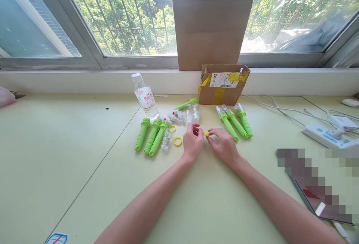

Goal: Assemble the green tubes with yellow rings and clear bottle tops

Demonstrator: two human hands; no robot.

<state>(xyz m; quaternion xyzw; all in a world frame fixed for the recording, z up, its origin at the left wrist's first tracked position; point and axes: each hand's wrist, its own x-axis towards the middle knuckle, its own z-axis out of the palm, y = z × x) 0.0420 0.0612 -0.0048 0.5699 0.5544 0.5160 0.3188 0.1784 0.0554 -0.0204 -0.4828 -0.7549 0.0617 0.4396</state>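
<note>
A small yellow ring point(206, 133) is pinched between the thumb and fingers of my right hand point(224, 145). Close beside it, my left hand point(193, 143) has its fingers curled together; what they hold is hidden. Just behind my left hand stand clear ribbed plastic caps point(195, 112). To its left are a loose yellow ring point(177, 141), another yellow ring point(172, 128) and a clear cap point(166, 139) on its own. Three green ribbed flashlight-like tubes point(156, 139) lie further left. White tapered pieces point(174, 118), some with red tips, lie behind.
Three green tubes with clear caps point(235, 124) lie right of my hands. A water bottle point(146, 98) stands back left, a cardboard box point(221, 85) at the back. Another green piece point(185, 104) lies before it. A power strip point(322, 133), cables and a partly blurred device point(305, 195) occupy the right.
</note>
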